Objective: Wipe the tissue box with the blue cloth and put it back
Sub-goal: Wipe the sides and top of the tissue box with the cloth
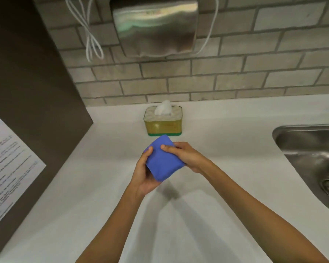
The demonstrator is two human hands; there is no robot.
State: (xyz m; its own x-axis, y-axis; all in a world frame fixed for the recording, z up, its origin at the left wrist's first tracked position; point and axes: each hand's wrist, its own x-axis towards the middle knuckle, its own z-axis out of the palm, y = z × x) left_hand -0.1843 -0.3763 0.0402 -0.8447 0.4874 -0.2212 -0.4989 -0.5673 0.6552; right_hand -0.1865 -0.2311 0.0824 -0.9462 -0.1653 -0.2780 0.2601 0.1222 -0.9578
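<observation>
A yellow-gold tissue box point(163, 124) with a green base stands on the white counter near the brick wall, a white tissue sticking out of its top. Just in front of it, above the counter, I hold a folded blue cloth point(163, 160) with both hands. My left hand point(143, 173) cups the cloth from below and the left, thumb on its upper edge. My right hand point(184, 154) grips its right side, thumb on top. Neither hand touches the box.
A steel sink point(310, 154) is set into the counter point(226, 130) at the right. A dark brown panel point(27, 92) with a printed paper notice point(6, 164) stands at the left. On the wall above hang a steel dispenser point(156, 27) and white cables point(91, 38).
</observation>
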